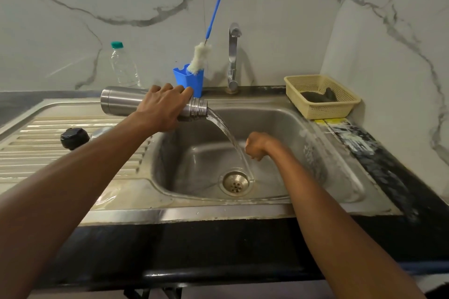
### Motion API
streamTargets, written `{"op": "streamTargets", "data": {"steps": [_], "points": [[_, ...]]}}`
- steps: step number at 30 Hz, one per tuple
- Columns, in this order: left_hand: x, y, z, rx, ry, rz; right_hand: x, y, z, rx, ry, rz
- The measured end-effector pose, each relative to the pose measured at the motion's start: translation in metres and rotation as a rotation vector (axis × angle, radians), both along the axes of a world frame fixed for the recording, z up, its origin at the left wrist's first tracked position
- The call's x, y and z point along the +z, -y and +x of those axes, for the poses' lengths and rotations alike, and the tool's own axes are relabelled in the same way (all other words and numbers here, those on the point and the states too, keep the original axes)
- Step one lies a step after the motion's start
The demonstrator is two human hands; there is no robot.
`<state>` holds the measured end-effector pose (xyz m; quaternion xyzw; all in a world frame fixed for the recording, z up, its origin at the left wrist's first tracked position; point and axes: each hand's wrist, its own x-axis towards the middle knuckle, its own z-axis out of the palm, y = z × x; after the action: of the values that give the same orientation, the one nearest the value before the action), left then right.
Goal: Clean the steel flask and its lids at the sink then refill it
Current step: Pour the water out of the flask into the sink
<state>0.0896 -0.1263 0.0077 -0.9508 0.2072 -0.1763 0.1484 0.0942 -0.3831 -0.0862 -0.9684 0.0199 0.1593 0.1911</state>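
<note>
The flask (121,100) is brushed steel with a soft sheen; the sink (194,153) is duller steel, streaked and wet; the tap (233,55) is polished metal; the lid (74,138) is glossy black plastic; the basket (340,109) is matt cream plastic mesh; the bottle (122,68) is clear plastic; the wall (73,19) is smooth veined marble.

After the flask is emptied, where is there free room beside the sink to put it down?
The ribbed drainboard is bare left of and in front of the black lid, toward the near rim. The dark counter between the yellow basket and the front edge is also free. The back ledge is crowded: plastic bottle, blue holder, tap.
</note>
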Motion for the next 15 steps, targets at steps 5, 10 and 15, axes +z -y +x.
{"op": "streamTargets", "data": {"steps": [5,10,15], "points": [[0.0,0.0,-0.001,0.007,0.045,0.084,-0.004,0.0,0.005,0.022,-0.029,0.02],[0.001,0.003,-0.003,-0.002,0.117,0.17,-0.008,0.001,0.007,0.042,-0.038,0.012],[0.003,0.006,-0.004,-0.027,0.207,0.304,-0.012,0.001,0.011,0.06,-0.032,0.011]]}}
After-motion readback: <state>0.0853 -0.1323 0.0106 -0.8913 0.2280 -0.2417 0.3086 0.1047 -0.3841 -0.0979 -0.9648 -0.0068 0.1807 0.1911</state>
